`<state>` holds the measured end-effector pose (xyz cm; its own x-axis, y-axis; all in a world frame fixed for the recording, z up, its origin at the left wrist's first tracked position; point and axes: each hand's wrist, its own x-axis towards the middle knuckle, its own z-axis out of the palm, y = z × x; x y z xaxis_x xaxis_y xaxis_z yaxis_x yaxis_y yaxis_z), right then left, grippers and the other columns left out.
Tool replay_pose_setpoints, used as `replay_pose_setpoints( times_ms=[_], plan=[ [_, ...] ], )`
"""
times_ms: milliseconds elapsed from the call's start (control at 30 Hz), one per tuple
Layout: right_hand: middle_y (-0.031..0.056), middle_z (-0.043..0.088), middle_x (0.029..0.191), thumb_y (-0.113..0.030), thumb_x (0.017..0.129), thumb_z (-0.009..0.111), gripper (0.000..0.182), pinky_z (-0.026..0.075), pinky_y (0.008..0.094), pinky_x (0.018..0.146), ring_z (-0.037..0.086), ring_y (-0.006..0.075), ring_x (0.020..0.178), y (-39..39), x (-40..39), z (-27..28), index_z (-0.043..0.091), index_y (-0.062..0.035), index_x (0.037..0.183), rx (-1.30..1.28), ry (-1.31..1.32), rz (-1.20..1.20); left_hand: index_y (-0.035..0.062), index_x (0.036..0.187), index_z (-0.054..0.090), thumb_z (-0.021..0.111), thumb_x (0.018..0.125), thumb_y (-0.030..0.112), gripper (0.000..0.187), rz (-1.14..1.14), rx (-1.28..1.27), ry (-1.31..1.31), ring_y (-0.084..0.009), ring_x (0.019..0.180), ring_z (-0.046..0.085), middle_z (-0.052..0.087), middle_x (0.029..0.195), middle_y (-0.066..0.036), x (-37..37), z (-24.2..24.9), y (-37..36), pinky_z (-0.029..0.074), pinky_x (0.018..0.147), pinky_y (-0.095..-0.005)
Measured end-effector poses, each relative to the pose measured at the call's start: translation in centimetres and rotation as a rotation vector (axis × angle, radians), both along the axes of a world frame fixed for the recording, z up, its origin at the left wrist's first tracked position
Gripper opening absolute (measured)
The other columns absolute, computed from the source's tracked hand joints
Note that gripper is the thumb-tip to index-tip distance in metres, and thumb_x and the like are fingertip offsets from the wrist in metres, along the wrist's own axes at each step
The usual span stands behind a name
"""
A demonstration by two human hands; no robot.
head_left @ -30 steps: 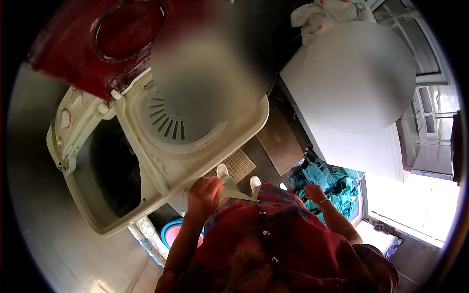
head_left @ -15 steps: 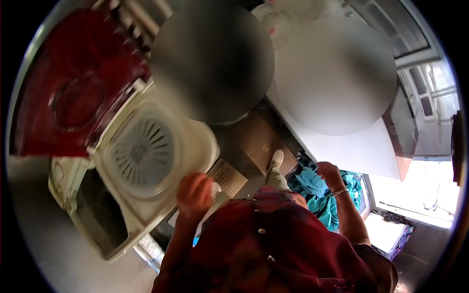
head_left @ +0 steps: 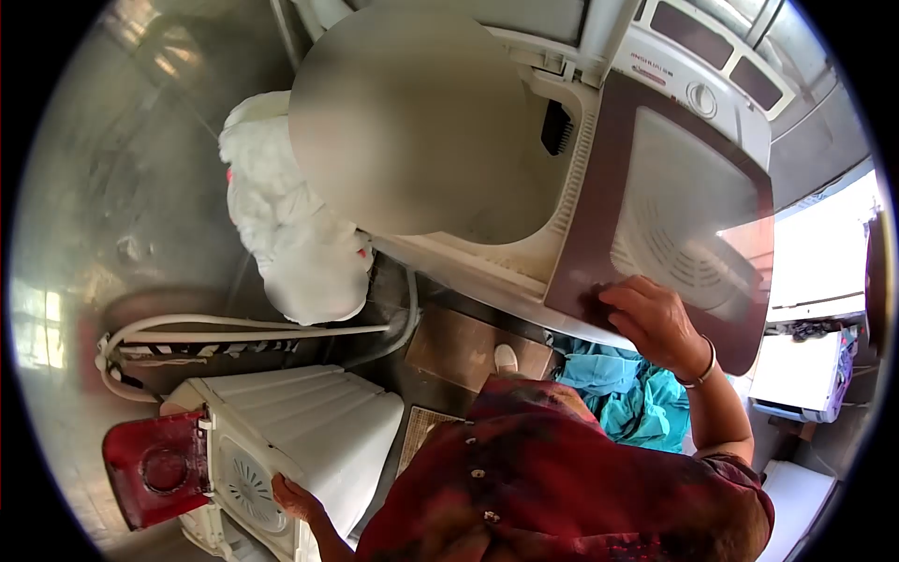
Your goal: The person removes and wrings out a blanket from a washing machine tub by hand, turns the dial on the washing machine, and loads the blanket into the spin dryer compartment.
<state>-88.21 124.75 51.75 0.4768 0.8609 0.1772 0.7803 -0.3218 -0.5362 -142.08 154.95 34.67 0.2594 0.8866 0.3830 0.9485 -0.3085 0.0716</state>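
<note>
My left hand lies at the rim of a cream washing machine, beside its round slotted inner lid, fingers stretched out and holding nothing. That machine's dark red outer lid stands swung open to the left. Over the front part of a brown lid with a clear window is my right hand, fingers apart and slightly bent, a bangle at the wrist. This lid covers the right side of a second, white washing machine. Its left tub is uncovered, and a large round blur hides most of the inside.
Teal cloth lies heaped below my right hand. A bundled white cloth sits left of the white machine. Pale hoses run along the wall at left. A brown board and a ribbed mat lie on the floor.
My view has turned toward the white machine, which now shows more fully. My right hand has moved from above the teal cloth to the brown lid. My left hand is at the cream machine's rim.
</note>
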Motion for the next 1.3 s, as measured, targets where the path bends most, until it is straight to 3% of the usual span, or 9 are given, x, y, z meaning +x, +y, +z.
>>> replay_pose_setpoints(
  times_ms=[67,167,200,267,367,467,600,667,1300],
  plan=[
    [0.0109,0.053,0.079,-0.005,0.067,0.057,0.020,0.043,0.0356,0.061,0.052,0.0290,0.070,-1.2,1.1,-1.1,0.055,-0.0033,0.087,0.014,0.045,-0.004,0.0004,0.099,0.053,0.042,0.083,0.021,0.028,0.072,0.005,-0.031,-0.0328,0.089,0.049,0.054,0.098,-0.016,0.5,-0.4,0.7,0.038,0.079,-0.0405],
    [0.0102,0.052,0.078,-0.005,0.064,0.060,0.022,0.044,0.0337,0.058,0.052,0.0266,0.067,-2.2,2.1,-2.9,0.055,-0.0031,0.085,0.109,0.110,-0.009,0.0040,0.090,0.059,0.042,0.083,0.036,0.037,0.499,-0.003,-0.150,-0.0294,0.078,0.054,0.058,0.090,-0.013,2.2,-0.3,1.8,0.043,0.068,-0.0376],
    [0.0102,0.052,0.078,-0.005,0.064,0.060,0.022,0.044,0.0337,0.058,0.052,0.0266,0.067,-2.4,2.2,-3.4,0.055,-0.0031,0.085,0.109,0.127,-0.012,0.0040,0.090,0.059,0.042,0.083,0.036,0.037,0.497,0.001,-0.133,-0.0294,0.078,0.054,0.058,0.090,-0.013,2.7,0.2,1.8,0.043,0.068,-0.0376],
    [0.0094,0.051,0.079,-0.002,0.061,0.061,0.024,0.043,0.0332,0.056,0.052,0.0251,0.066,-2.6,2.1,-4.2,0.055,-0.0027,0.085,0.225,0.020,0.018,0.0084,0.087,0.061,0.042,0.080,0.042,0.039,0.713,-0.065,-0.268,-0.0276,0.076,0.055,0.059,0.089,-0.008,4.6,1.0,1.5,0.043,0.066,-0.0363],
    [0.0083,0.051,0.081,-0.001,0.059,0.062,0.027,0.043,0.0317,0.054,0.051,0.0230,0.064,-2.7,2.2,-4.3,0.057,-0.0026,0.085,0.226,0.029,0.039,0.0122,0.084,0.063,0.043,0.079,0.044,0.038,0.858,-0.042,-0.180,-0.0249,0.074,0.057,0.060,0.089,-0.003,5.9,1.3,1.7,0.043,0.064,-0.0357],
    [0.0081,0.051,0.080,-0.001,0.057,0.062,0.028,0.042,0.0309,0.053,0.050,0.0220,0.063,-2.8,2.6,-4.5,0.057,-0.0026,0.085,0.229,0.063,0.057,0.0171,0.090,0.062,0.043,0.078,0.047,0.037,0.892,-0.057,-0.087,-0.0277,0.077,0.057,0.060,0.091,-0.004,6.1,1.3,1.8,0.044,0.067,-0.0377],
    [0.0083,0.051,0.080,-0.001,0.057,0.062,0.028,0.042,0.0308,0.053,0.050,0.0220,0.063,-2.6,3.0,-4.2,0.057,-0.0026,0.084,0.219,0.118,0.065,0.0162,0.090,0.062,0.041,0.078,0.046,0.038,0.885,0.018,-0.052,-0.0281,0.078,0.056,0.060,0.092,-0.004,5.3,0.6,2.1,0.044,0.068,-0.0384],
    [0.0085,0.052,0.080,-0.001,0.057,0.062,0.027,0.042,0.0307,0.053,0.051,0.0219,0.062,-2.5,3.1,-4.1,0.057,-0.0026,0.084,0.205,0.130,0.064,0.0153,0.092,0.062,0.042,0.079,0.044,0.038,0.917,-0.025,-0.035,-0.0232,0.081,0.056,0.058,0.098,0.000,5.5,0.7,2.1,0.042,0.070,-0.0359],
    [0.0081,0.053,0.071,-0.004,0.058,0.058,0.015,0.039,0.0273,0.046,0.049,0.0188,0.053,-1.9,3.1,-4.6,0.056,-0.0040,0.073,0.189,0.145,-0.033,0.0157,0.088,0.062,0.035,0.081,0.031,0.032,0.912,0.021,-0.028,-0.0233,0.084,0.055,0.058,0.095,-0.001,5.7,0.1,2.4,0.041,0.072,-0.0339]
  ],
)
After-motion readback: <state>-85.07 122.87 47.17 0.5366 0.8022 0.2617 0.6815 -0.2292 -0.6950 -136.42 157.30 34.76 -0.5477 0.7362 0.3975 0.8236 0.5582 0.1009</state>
